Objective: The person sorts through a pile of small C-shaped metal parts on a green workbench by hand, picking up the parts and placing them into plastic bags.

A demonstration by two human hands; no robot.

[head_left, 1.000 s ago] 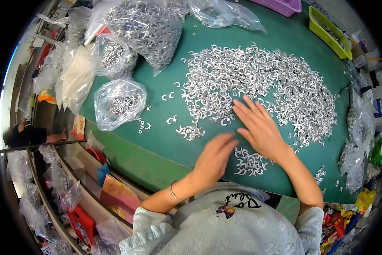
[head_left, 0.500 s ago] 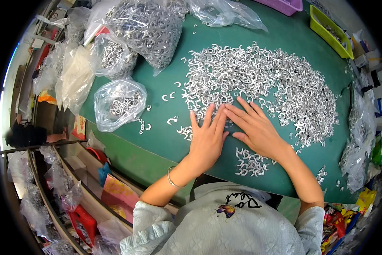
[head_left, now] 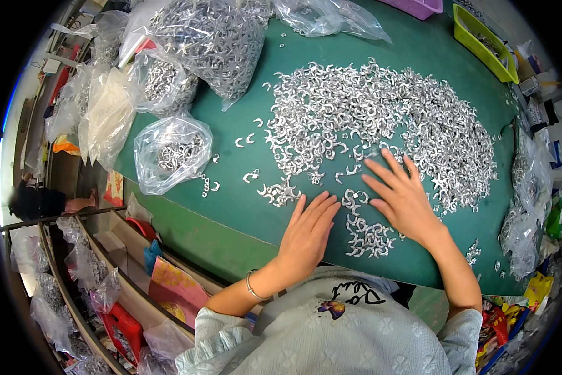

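Note:
A wide heap of small silver crescent-shaped metal pieces (head_left: 331,103) lies spread over the green tabletop (head_left: 243,194). My left hand (head_left: 307,237) rests flat near the table's front edge, fingers stretched out, just right of a small cluster of pieces (head_left: 279,193). With fingers spread, my right hand (head_left: 403,197) lies over the table at the heap's near side. Between the hands, a separate small pile of crescents (head_left: 367,237) sits close to the front edge, with a few loose ones above it. Neither hand grips anything.
An open clear bag of metal pieces (head_left: 174,153) stands at left, below a large bag full of star-shaped pieces (head_left: 209,47). A yellow-green basket (head_left: 484,44) and a purple basket (head_left: 415,6) are at the far right. Wooden compartments (head_left: 131,269) lie lower left.
My hands have drawn apart from the heap's edge. The left came nearer to the front edge; the right shifted right. Several crescents now lie above the small front pile.

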